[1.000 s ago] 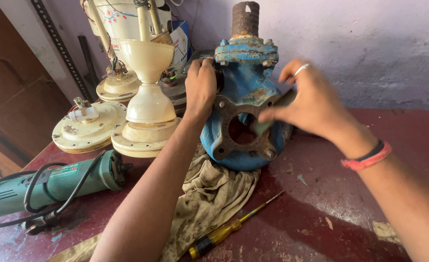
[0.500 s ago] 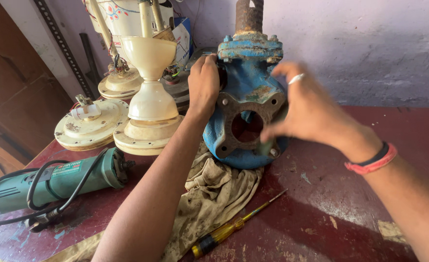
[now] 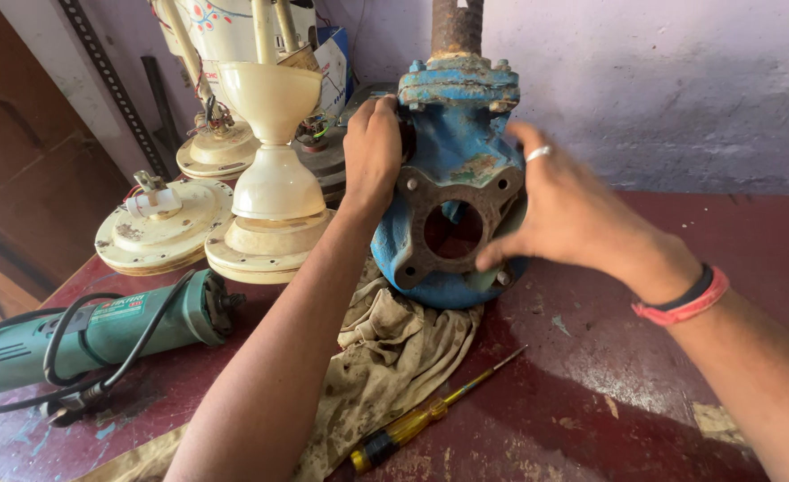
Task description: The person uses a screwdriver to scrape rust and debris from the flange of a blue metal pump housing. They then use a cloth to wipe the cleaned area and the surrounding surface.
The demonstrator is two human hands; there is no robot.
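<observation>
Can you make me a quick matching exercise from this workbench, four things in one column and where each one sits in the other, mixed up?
Things:
1. blue pump casing
2. green angle grinder
3. screwdriver
4. dirty rag

Places:
A. near the left edge of the table, cord looped over it
B. upright at the wall, a hand on each side
C. crumpled under and in front of the casing
D. flat on the red tabletop, just right of the rag

Pairs: 1-B, 2-A, 3-D, 4-C

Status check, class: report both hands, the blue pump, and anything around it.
Left hand and right hand grip blue pump. Pump upright on rag. Screwdriver lies beside.
</observation>
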